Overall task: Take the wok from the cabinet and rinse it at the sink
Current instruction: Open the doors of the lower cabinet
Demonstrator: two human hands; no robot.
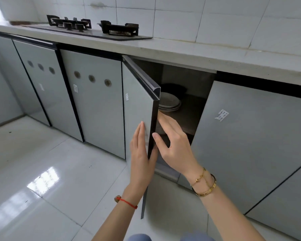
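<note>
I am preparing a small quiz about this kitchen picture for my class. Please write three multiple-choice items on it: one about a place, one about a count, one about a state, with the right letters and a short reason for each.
1. Where is the stack of plates?
A. on the counter
B. inside the open cabinet
C. on the floor

2. How many round vents has the door just left of the open door?
A. one
B. three
C. five

3. In what state is the cabinet door at the hands?
A. partly open
B. fully shut
C. taken off

Answers:
1 B: the plates sit on the shelf behind the door.
2 B: three round vents stand in a row.
3 A: it swings out, with the left hand flat on its front and the right hand reaching past its edge.
</note>
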